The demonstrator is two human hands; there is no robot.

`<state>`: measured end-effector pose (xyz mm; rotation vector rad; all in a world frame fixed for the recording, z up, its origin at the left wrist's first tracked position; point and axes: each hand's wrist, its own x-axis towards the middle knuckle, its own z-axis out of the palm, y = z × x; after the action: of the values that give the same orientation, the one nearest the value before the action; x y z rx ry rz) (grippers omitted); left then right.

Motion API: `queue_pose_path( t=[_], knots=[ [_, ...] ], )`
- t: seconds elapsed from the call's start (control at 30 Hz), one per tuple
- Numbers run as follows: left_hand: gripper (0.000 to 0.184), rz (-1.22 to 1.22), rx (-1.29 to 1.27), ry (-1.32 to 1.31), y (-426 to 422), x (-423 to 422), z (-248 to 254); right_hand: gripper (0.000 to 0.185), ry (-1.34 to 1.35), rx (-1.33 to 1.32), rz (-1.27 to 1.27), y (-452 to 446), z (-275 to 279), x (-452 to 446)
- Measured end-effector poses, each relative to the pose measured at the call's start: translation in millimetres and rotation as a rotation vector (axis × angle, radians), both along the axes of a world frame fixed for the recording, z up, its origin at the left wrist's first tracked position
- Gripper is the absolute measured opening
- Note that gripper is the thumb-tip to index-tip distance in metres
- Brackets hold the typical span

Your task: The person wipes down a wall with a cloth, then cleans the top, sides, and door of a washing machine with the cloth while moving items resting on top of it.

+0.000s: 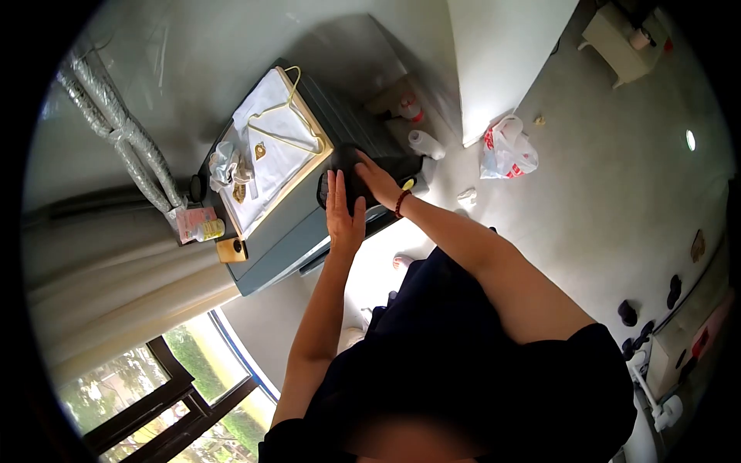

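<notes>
- Black thing (346, 160): just beside the tray's (287, 193) right-hand corner, under the fingers of both hands; long axis unclear.
- Left hand (344, 220): nearer the tray's front edge, fingers straight.
- Right hand (378, 182): farther from the tray, on the thing; grip cannot be told.

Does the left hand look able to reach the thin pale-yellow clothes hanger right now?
Probably yes: the hanger lies uncovered on the wood-edged white surface, near the left hand, with nothing visible blocking the way, though that hand is at the dark rounded object.
</notes>
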<state>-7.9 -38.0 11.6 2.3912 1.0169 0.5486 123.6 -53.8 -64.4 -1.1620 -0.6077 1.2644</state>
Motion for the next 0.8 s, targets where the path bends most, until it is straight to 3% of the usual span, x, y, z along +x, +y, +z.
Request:
queue_pose_path(
  t=[0.03,0.1,0.17,0.23,0.27,0.4,0.43,0.53,0.6,0.67,0.77,0.8],
  knots=[
    [0.065,-0.015,0.009,0.085,-0.3,-2.5,-4.0,0.057,0.038,0.039,-0.063,1.6,-50.0,-12.0],
    [0.065,-0.026,-0.060,0.042,-3.2,0.6,0.6,0.056,-0.020,0.002,-0.111,-22.7,-89.5,-28.3],
    [0.064,-0.059,-0.050,0.070,-3.1,2.3,2.7,0.056,-0.018,-0.023,-0.123,-49.8,-93.4,-40.8],
    [0.062,-0.123,0.038,0.175,1.9,-1.1,4.2,0.057,0.037,-0.078,-0.086,-68.9,-58.2,-41.5],
    [0.060,-0.144,0.076,0.197,4.0,-1.7,1.2,0.058,0.260,0.025,-0.124,-63.8,-41.6,-42.5],
    [0.055,-0.144,0.104,0.172,21.2,15.3,-9.2,0.050,0.175,0.206,-0.145,2.3,-51.4,-24.4],
    [0.054,-0.123,0.076,0.139,20.6,22.6,-8.8,0.048,0.420,0.104,-0.073,4.5,-36.3,-12.2],
    [0.054,-0.292,0.227,0.453,17.3,36.2,-1.6,0.049,0.301,-0.071,-0.119,-3.7,-69.9,-21.5],
    [0.054,-0.302,0.228,0.366,17.7,31.1,-11.8,0.049,0.227,-0.155,-0.068,-18.5,-68.1,-19.1],
    [0.054,-0.277,0.209,0.294,20.6,27.4,-12.9,0.049,0.517,-0.118,-0.068,-27.8,-30.8,-13.6],
    [0.056,-0.215,0.227,0.282,23.0,27.8,-8.6,0.049,0.750,-0.048,-0.022,-14.2,-41.2,-15.1],
    [0.057,-0.189,0.200,0.258,24.1,29.3,-8.7,0.048,0.626,0.024,0.052,-2.4,-51.2,-10.2]
  ],
)
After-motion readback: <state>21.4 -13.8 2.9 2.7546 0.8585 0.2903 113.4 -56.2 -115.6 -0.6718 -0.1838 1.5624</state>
